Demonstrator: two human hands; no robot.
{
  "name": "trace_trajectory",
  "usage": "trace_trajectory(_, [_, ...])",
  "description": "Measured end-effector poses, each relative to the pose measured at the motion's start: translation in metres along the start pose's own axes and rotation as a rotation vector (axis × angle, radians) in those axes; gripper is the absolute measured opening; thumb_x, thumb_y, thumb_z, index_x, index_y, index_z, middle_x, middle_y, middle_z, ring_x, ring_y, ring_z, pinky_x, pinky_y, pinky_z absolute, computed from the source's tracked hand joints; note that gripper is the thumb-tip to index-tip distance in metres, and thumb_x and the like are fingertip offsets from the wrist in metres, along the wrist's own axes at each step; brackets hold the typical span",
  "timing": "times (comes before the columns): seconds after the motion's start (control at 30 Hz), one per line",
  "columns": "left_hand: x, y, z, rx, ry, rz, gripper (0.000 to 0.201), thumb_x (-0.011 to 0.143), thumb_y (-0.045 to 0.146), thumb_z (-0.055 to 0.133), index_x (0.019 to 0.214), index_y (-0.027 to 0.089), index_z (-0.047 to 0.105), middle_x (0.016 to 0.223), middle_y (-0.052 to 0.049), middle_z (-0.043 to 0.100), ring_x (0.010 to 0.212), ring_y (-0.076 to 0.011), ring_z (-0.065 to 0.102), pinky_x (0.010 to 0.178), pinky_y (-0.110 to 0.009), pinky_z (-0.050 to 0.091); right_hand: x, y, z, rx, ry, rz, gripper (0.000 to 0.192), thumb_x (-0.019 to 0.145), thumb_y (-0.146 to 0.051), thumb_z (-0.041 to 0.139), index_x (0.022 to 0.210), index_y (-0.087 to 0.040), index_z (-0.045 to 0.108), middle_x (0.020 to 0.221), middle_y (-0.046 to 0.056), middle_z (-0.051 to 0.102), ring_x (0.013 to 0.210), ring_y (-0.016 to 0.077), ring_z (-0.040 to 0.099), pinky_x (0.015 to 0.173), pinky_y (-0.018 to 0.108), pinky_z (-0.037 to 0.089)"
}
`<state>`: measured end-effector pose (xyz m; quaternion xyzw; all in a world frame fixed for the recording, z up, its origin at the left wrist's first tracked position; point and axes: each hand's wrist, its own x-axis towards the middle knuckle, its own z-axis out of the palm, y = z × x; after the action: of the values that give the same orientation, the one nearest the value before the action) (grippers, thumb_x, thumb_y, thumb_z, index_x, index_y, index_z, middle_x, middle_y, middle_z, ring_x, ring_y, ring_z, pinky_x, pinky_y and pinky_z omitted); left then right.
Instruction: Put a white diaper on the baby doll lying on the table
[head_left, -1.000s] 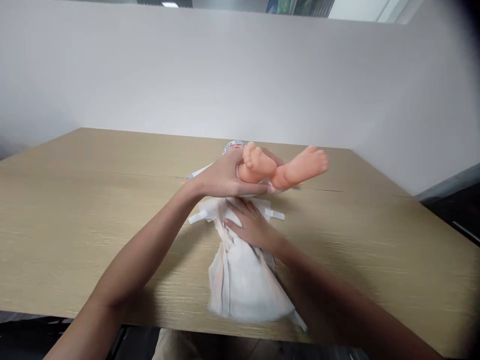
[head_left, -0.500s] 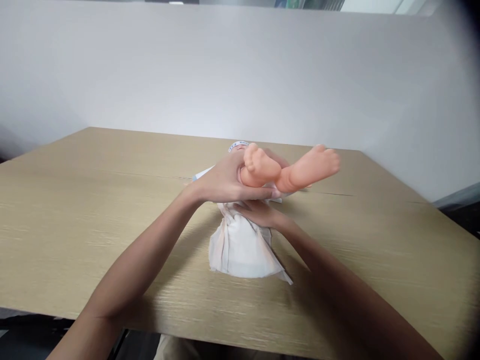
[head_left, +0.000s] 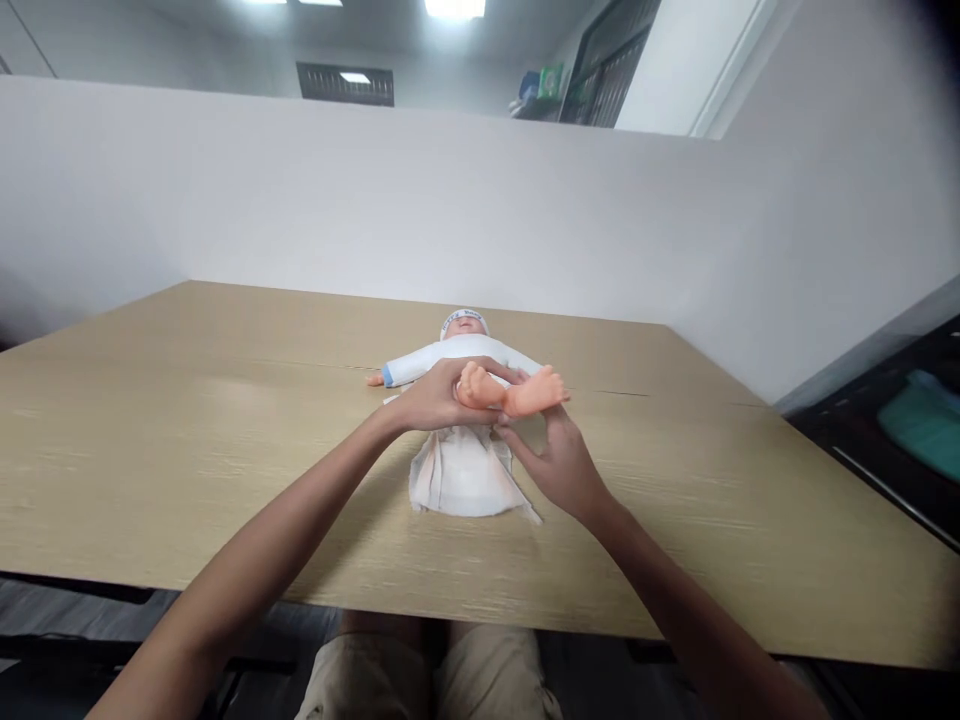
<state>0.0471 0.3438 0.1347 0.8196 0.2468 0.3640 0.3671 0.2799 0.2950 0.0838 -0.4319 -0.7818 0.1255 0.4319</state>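
Note:
A baby doll (head_left: 480, 350) in a white top with blue cuffs and a lettered headband lies on its back, head away from me. My left hand (head_left: 439, 395) is wrapped round its ankles and holds both legs up, the bare feet (head_left: 536, 392) pointing right and toward me. Just right of the feet is my right hand (head_left: 566, 465), thumb and fingers apart, its thumb by my left fingertips and its other fingers partly hidden behind a foot. A white diaper (head_left: 469, 480) lies spread below the legs, its far part hidden under the doll.
The wooden table (head_left: 225, 450) runs back to a white partition (head_left: 337, 200). Past its right edge is a dark area with a green item (head_left: 926, 420). My own knees (head_left: 427, 680) are under the near edge.
My right hand has come out from under the legs, off the diaper, and up beside the feet. The legs are still in my left hand. The view has tilted upward.

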Motion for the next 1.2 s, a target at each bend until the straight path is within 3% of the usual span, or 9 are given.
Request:
trace_trajectory(0.1, [-0.014, -0.003, 0.001, 0.04, 0.017, -0.016, 0.05, 0.084, 0.039, 0.086, 0.129, 0.02, 0.075, 0.124, -0.008, 0.079, 0.114, -0.026, 0.073, 0.097, -0.039, 0.057, 0.001, 0.003, 0.001, 0.045, 0.007, -0.002, 0.053, 0.102, -0.045, 0.069, 0.15, -0.025, 0.058, 0.152, 0.012, 0.066, 0.143, 0.0341, 0.06, 0.121, 0.054, 0.048])
trace_trajectory(0.23, [-0.04, -0.013, -0.007, 0.195, 0.023, 0.029, 0.034, 0.09, 0.04, 0.081, 0.119, 0.022, 0.078, 0.123, -0.007, 0.08, 0.117, -0.0257, 0.072, 0.106, -0.043, 0.054, -0.007, 0.015, -0.007, 0.066, -0.068, -0.091, 0.044, 0.104, -0.039, 0.065, 0.147, -0.026, 0.063, 0.152, 0.01, 0.066, 0.144, 0.0308, 0.059, 0.124, 0.052, 0.046])
trace_trajectory(0.37, [-0.071, -0.027, -0.019, 0.33, -0.099, 0.16, 0.03, 0.096, 0.041, 0.075, 0.121, 0.023, 0.077, 0.126, -0.009, 0.079, 0.123, -0.0268, 0.07, 0.114, -0.045, 0.051, -0.019, 0.026, -0.024, 0.024, -0.183, -0.196, 0.036, 0.106, -0.033, 0.057, 0.139, -0.027, 0.068, 0.148, 0.011, 0.069, 0.146, 0.0305, 0.059, 0.125, 0.053, 0.045])
trace_trajectory(0.5, [-0.103, -0.044, -0.026, 0.447, -0.182, 0.157, 0.043, 0.095, 0.035, 0.073, 0.137, 0.023, 0.071, 0.148, -0.013, 0.069, 0.141, -0.0315, 0.059, 0.124, -0.052, 0.043, -0.03, 0.04, -0.031, -0.012, -0.373, -0.34, 0.041, 0.104, -0.031, 0.05, 0.142, -0.027, 0.066, 0.153, 0.009, 0.067, 0.154, 0.0298, 0.051, 0.129, 0.055, 0.042])
trace_trajectory(0.67, [-0.13, -0.066, -0.02, 0.603, -0.264, 0.147, 0.072, 0.082, 0.023, 0.076, 0.152, 0.027, 0.06, 0.164, -0.011, 0.057, 0.157, -0.0376, 0.042, 0.131, -0.061, 0.032, -0.043, 0.064, -0.02, -0.11, -0.411, -0.47, 0.046, 0.102, -0.016, 0.044, 0.14, -0.025, 0.067, 0.152, 0.01, 0.068, 0.154, 0.0253, 0.053, 0.124, 0.054, 0.048])
trace_trajectory(0.8, [-0.137, -0.075, -0.014, 0.675, -0.276, 0.157, 0.084, 0.074, 0.013, 0.074, 0.156, 0.027, 0.056, 0.169, -0.011, 0.051, 0.158, -0.0392, 0.039, 0.129, -0.061, 0.035, -0.048, 0.067, -0.018, -0.172, -0.425, -0.457, 0.047, 0.103, -0.009, 0.047, 0.14, -0.026, 0.069, 0.154, 0.009, 0.067, 0.154, 0.0233, 0.052, 0.124, 0.052, 0.049])
trace_trajectory(0.97, [-0.135, -0.07, -0.011, 0.694, -0.299, 0.132, 0.089, 0.071, 0.008, 0.073, 0.156, 0.03, 0.057, 0.169, -0.008, 0.051, 0.156, -0.039, 0.042, 0.129, -0.061, 0.037, -0.046, 0.066, -0.024, -0.155, -0.456, -0.418, 0.042, 0.107, -0.012, 0.049, 0.139, -0.026, 0.071, 0.153, 0.008, 0.068, 0.153, 0.0236, 0.053, 0.125, 0.052, 0.049])
trace_trajectory(1.2, [-0.127, -0.061, -0.018, 0.631, -0.33, 0.111, 0.07, 0.091, 0.005, 0.062, 0.154, 0.035, 0.06, 0.163, -0.005, 0.059, 0.154, -0.0328, 0.045, 0.127, -0.057, 0.04, -0.032, 0.071, -0.03, -0.052, -0.488, -0.359, 0.041, 0.11, -0.018, 0.044, 0.131, -0.029, 0.078, 0.146, 0.004, 0.074, 0.143, 0.0219, 0.064, 0.123, 0.047, 0.052])
